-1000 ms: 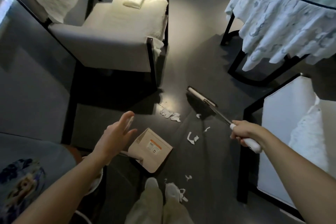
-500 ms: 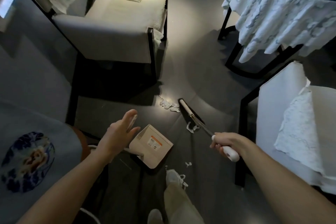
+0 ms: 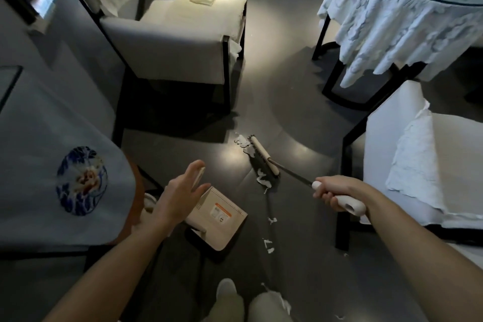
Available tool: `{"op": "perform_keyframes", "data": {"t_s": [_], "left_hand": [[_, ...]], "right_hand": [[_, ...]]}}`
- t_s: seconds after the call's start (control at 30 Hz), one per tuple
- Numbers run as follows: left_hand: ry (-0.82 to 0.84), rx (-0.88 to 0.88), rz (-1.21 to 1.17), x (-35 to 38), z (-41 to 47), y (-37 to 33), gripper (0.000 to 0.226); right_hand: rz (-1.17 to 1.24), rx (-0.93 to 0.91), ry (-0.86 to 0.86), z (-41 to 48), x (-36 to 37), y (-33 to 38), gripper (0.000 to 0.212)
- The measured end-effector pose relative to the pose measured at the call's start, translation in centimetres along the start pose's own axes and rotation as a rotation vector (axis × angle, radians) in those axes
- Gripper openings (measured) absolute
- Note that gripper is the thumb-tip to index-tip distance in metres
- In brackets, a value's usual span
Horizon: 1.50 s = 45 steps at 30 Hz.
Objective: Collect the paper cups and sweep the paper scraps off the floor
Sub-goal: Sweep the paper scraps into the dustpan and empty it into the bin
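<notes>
My right hand [image 3: 332, 192] grips the white handle of a small broom. Its head [image 3: 264, 157] rests on the dark floor, bristles down. White paper scraps lie at the head's far end [image 3: 241, 141] and its near end [image 3: 262, 180]. More scraps trail toward my feet [image 3: 268, 244]. A beige dustpan [image 3: 219, 217] sits on the floor left of the broom. My left hand [image 3: 180, 196] hovers over the pan's left side with fingers straight, and a beige strip, perhaps the pan's handle, shows between fingers and thumb. No paper cup is in view.
A cream armchair [image 3: 177, 47] stands at the back. At right are a round table with a white lace cloth [image 3: 392, 21] and a white chair [image 3: 418, 159]. A blue-patterned cloth covers a stool [image 3: 60, 165] at left. My shoes [image 3: 227, 290] are at the bottom.
The broom head has been drawn left and toward me, reaching the scrap cluster and pushing a scrap along. My left hand has stayed over the dustpan.
</notes>
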<state>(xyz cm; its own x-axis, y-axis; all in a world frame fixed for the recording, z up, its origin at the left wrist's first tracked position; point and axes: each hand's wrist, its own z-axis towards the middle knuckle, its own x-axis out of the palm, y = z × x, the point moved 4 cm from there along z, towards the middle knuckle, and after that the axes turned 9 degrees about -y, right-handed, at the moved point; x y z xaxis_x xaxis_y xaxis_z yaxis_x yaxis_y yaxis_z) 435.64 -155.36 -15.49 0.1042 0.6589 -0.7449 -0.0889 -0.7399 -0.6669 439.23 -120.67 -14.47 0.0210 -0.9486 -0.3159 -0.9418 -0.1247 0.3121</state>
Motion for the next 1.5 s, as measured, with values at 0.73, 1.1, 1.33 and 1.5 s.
{"op": "perform_keyframes", "data": {"t_s": [0.73, 1.1, 1.33, 1.5], "left_hand": [[-0.353, -0.087, 0.408, 4.1, -4.3, -3.3, 0.054], [-0.364, -0.205, 0.306, 5.5, -4.8, -5.1, 0.053], [-0.285, -0.249, 0.175, 6.7, -7.3, -5.5, 0.055], [-0.246, -0.263, 0.062, 7.3, -11.9, -5.5, 0.054]], "right_hand": [[-0.765, -0.386, 0.071, 12.8, -1.9, 9.8, 0.047], [-0.758, -0.115, 0.339, 4.6, -2.9, -1.9, 0.067], [-0.538, -0.019, 0.413, -1.5, -6.5, -6.1, 0.059], [-0.516, -0.150, 0.296, -3.1, -7.2, -8.8, 0.064]]}}
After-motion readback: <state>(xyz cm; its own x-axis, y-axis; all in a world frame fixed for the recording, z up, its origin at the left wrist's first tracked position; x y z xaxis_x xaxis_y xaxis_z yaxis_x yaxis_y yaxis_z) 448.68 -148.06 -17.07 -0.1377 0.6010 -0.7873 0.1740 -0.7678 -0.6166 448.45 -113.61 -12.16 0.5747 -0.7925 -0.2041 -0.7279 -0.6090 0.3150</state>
